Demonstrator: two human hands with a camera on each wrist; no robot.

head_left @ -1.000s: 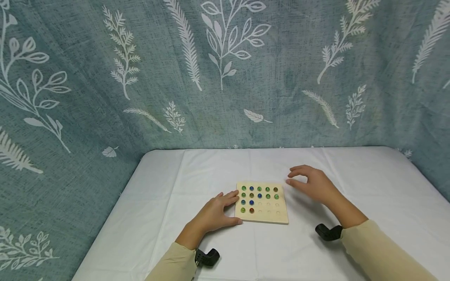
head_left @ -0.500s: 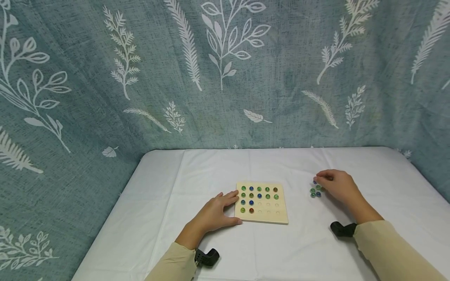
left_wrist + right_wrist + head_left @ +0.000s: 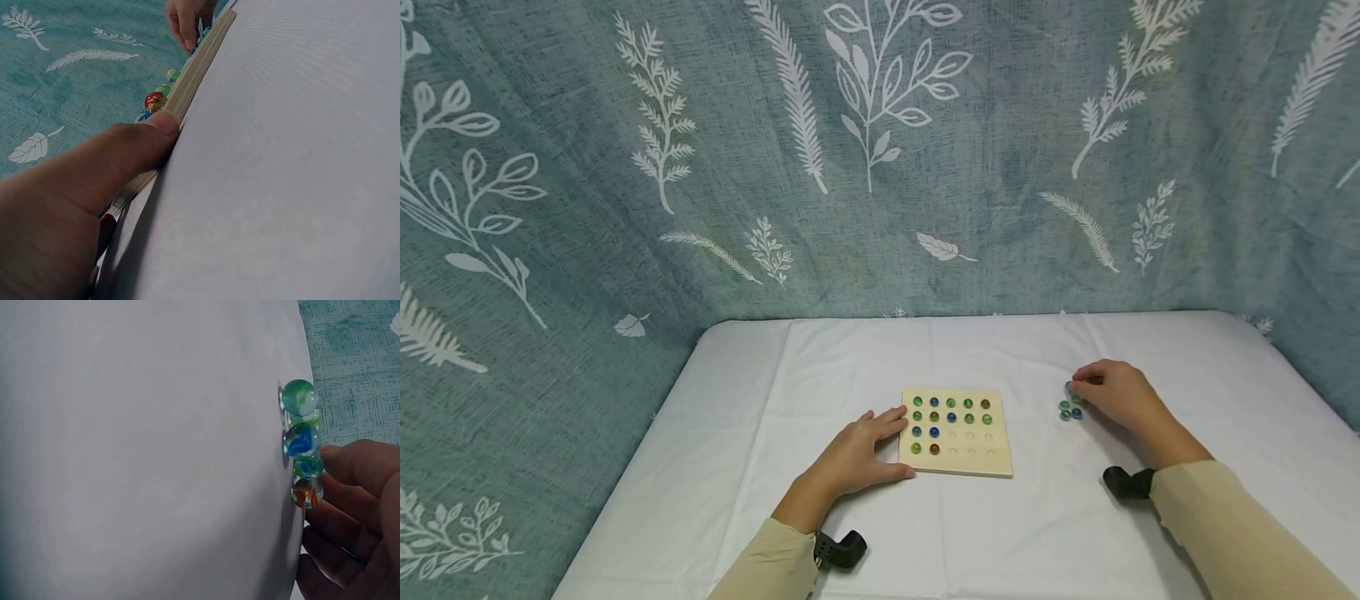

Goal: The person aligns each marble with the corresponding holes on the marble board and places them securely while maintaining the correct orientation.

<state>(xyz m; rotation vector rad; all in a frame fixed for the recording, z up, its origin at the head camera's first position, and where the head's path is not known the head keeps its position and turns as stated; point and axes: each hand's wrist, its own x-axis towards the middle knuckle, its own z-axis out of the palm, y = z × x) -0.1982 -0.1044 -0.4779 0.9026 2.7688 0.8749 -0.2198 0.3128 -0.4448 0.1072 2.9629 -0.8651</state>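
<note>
A pale wooden board [image 3: 973, 462] with rows of round hollows lies on the table, its two back rows full of glass marbles. In the two front rows, marbles fill only the left hollows. My left hand [image 3: 853, 454] holds the board at its left, fingertips on the left edge and thumb [image 3: 164, 123] against the front edge. My right hand [image 3: 1116, 400] is at a small cluster of loose marbles [image 3: 1064, 406] to the right of the board. Its thumb and forefinger pinch at a blue marble [image 3: 1068, 387], partly hidden by the fingertips.
Green, blue and orange-swirled marbles [image 3: 307, 492] sit close together by the right fingers. A white cloth [image 3: 1000, 533] covers the table. A teal leaf-patterned curtain [image 3: 865, 233] hangs behind and at the sides. Each wrist wears a black camera [image 3: 842, 550].
My right hand has moved right from beside the board to the loose marbles, uncovering several of them. Over the last half second it has stayed there. The left hand and board have not moved.
</note>
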